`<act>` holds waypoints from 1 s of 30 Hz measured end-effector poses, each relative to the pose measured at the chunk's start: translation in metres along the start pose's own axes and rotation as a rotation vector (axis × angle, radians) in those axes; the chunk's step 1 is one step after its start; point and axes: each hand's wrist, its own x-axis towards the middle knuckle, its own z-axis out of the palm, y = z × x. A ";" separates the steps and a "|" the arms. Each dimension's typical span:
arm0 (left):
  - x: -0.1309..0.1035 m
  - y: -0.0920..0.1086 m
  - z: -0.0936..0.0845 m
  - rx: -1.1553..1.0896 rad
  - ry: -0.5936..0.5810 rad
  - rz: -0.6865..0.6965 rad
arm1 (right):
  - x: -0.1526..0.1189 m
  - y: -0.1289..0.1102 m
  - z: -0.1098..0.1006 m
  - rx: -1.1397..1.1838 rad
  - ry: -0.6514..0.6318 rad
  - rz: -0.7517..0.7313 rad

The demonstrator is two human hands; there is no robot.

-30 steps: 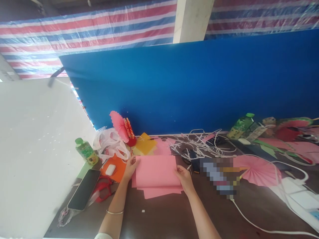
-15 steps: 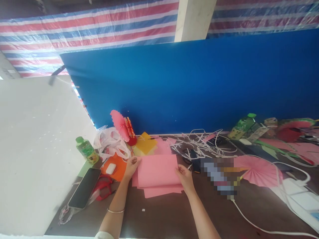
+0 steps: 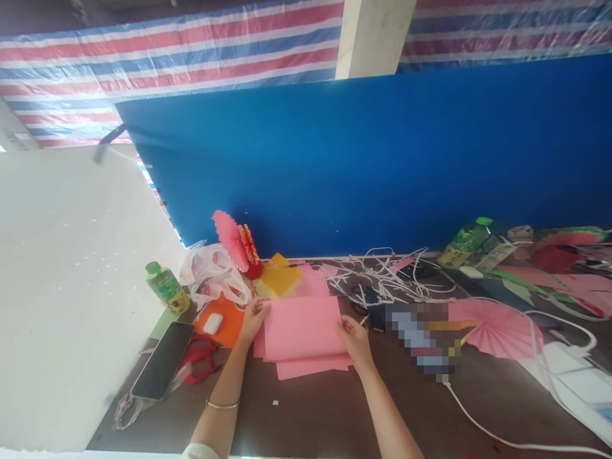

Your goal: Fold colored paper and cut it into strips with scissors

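A sheet of pink paper (image 3: 305,328) is held between my two hands, over other pink sheets (image 3: 313,368) that stick out below its near edge. My left hand (image 3: 254,320) pinches its left edge near the far corner. On the right edge, my right hand (image 3: 354,338) grips the sheet with thumb and fingers. Beyond the sheet lie yellow papers (image 3: 280,278) and more pink paper (image 3: 312,282). Left of my left hand is an orange sheet (image 3: 224,330) with a small white case (image 3: 213,324) on it.
A phone (image 3: 163,362), red scissors (image 3: 201,362) and a green-capped bottle (image 3: 167,288) are on the left. Tangled white paper strips (image 3: 382,274) lie at the back. Rightward are a pleated pink paper fan (image 3: 502,328) and a white cable (image 3: 482,427). A blue partition (image 3: 373,166) stands behind the table.
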 end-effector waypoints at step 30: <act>0.010 -0.014 -0.004 0.171 0.044 0.103 | 0.003 0.009 -0.004 -0.016 -0.019 -0.012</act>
